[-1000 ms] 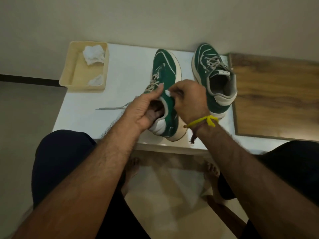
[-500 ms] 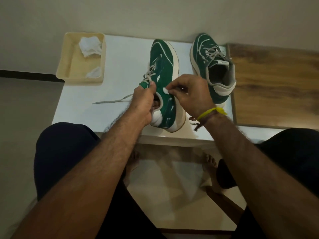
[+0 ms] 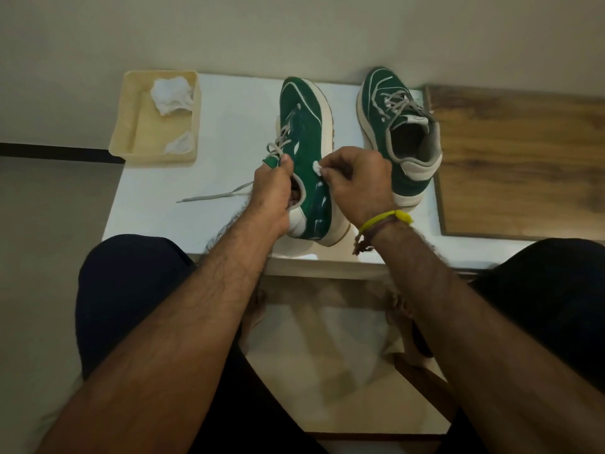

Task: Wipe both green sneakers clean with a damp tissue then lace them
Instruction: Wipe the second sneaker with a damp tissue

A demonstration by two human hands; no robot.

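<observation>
A seated person steadies a green sneaker (image 3: 306, 132), tipped onto its side near the front edge of the white counter (image 3: 229, 126). The left hand (image 3: 273, 194) grips the tongue and collar, thumb on top and fingers hooked inside the opening. The right hand (image 3: 358, 181) pinches a small wad of damp tissue (image 3: 317, 166) between thumb and fingers against the shoe's upper. The sneaker looks light and soft-sided, so the stiffer collar and heel seem the surest hold; the wet tissue will likely shred under hard rubbing. A loose lace (image 3: 216, 195) trails toward the left edge. The second sneaker (image 3: 397, 132) stands upright, laced, near the right edge.
</observation>
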